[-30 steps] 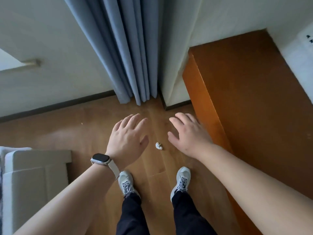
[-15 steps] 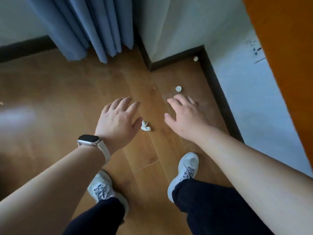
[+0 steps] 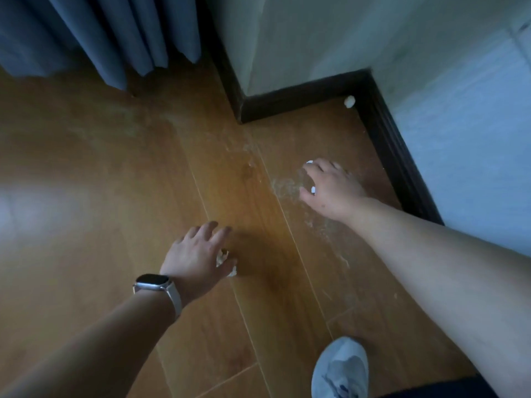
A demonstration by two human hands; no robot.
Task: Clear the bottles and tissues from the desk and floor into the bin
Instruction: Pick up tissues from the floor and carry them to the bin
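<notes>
Both my hands are down on the wooden floor (image 3: 115,173). My left hand (image 3: 198,255), with a watch on its wrist, curls over a crumpled white tissue (image 3: 225,260) that shows between thumb and fingers. Farther right, my right hand (image 3: 332,188) covers a second tissue (image 3: 313,190); only small white bits peek out by the thumb and at a fingertip. A third crumpled tissue (image 3: 349,101) lies alone in the corner against the dark skirting. No bottle or bin is in view.
A blue curtain (image 3: 100,33) hangs at the top left. A wall corner with dark skirting board (image 3: 388,133) juts in at the top and runs down the right side. My right shoe (image 3: 340,369) stands at the bottom. Pale dust streaks mark the boards.
I have bent lower and the view has closed in on the floor. Both hands have dropped from hovering open onto the floor, each closing over a tissue; the right hand reached forward.
</notes>
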